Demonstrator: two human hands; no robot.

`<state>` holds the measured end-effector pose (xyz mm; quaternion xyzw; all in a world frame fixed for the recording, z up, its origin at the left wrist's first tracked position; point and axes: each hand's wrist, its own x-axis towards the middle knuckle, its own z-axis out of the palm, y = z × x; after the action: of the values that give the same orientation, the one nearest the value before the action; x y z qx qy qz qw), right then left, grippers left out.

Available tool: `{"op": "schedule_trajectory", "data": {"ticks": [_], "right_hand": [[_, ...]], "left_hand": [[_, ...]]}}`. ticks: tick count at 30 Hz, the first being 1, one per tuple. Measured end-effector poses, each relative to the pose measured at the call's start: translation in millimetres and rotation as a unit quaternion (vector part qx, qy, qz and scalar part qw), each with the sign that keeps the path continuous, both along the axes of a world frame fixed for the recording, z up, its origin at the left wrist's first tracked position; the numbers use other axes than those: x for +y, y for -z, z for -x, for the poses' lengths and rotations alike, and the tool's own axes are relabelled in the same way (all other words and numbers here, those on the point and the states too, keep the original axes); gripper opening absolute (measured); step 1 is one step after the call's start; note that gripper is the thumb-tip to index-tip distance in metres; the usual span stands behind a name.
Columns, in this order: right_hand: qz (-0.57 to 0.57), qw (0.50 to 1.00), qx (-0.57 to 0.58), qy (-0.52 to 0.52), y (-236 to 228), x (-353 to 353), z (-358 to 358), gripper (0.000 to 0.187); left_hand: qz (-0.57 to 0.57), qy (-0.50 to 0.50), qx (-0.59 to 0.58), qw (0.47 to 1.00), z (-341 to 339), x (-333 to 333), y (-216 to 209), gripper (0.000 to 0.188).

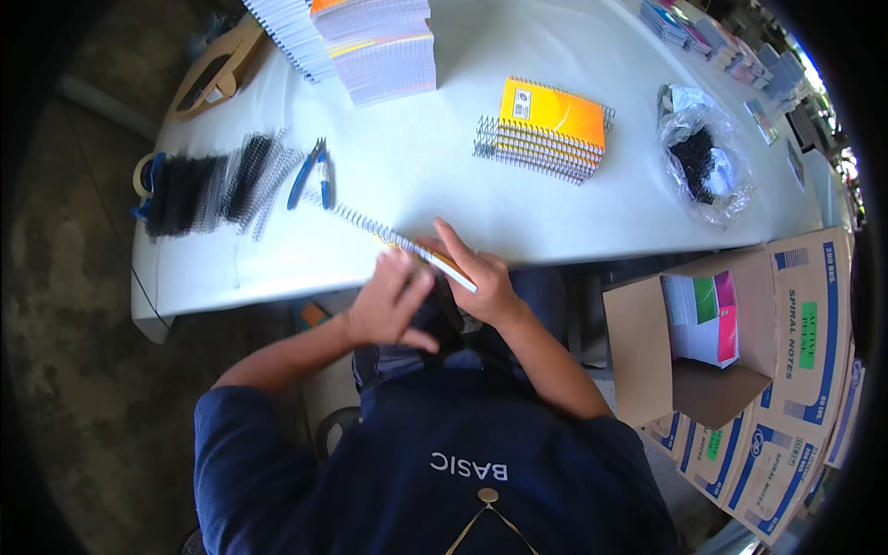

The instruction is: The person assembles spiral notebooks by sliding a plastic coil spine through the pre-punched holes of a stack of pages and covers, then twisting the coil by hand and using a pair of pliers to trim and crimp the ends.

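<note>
In my right hand (484, 285) is a small notebook (455, 271), seen nearly edge-on over the table's front edge. Fingers and thumb close around its near end. A wire spiral coil (363, 223) runs along the notebook's edge and sticks out well past it to the upper left. My left hand (393, 298) is beside the notebook and coil with its fingers spread; whether the fingertips touch the coil is hard to see. Blue-handled cutting pliers (313, 176) lie just beyond the coil's free end. To their left are many loose dark spiral coils (217, 190).
Yellow spiral notebooks (552, 120) sit stacked mid-table. Tall paper stacks (384, 55) stand at the back left, near a cardboard piece (222, 69) and a tape roll (145, 176). A plastic bag of black bits (698, 162) is on the right. An open carton (638, 347) holds notebooks (700, 317).
</note>
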<state>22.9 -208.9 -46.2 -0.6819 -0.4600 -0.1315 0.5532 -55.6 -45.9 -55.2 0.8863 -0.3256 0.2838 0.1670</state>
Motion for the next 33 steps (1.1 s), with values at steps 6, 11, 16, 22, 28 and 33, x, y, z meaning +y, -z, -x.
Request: {"op": "schedule_trajectory", "data": {"ticks": [6,11,16,22,28,33], "right_hand": [[0.074,0.992,-0.098,-0.013,5.4,9.6,2.0,0.065],[0.014,0.999,0.017,-0.046,1.0,5.9,-5.3,0.069],[0.03,0.992,0.101,-0.072,-0.4,11.7,-6.2,0.072],[0.001,0.948,0.292,-0.126,-5.5,-1.1,-17.2,0.073],[0.019,0.927,0.349,-0.133,-5.1,2.6,-24.1,0.071],[0.044,0.937,0.322,-0.126,-9.6,3.1,-23.6,0.067]], "left_hand": [[0.019,-0.153,-0.108,0.982,-33.9,14.8,-19.4,0.108],[-0.068,-0.042,-0.125,0.989,-3.2,12.2,4.0,0.108],[-0.04,-0.09,-0.002,0.995,-2.7,-2.5,16.2,0.108],[-0.093,-0.202,0.053,0.974,-25.5,-32.7,-63.9,0.053],[-0.023,-0.139,0.128,0.982,-43.7,-26.5,-102.1,0.024],[-0.072,-0.127,0.224,0.964,-46.5,-20.9,-115.4,0.023]]}}
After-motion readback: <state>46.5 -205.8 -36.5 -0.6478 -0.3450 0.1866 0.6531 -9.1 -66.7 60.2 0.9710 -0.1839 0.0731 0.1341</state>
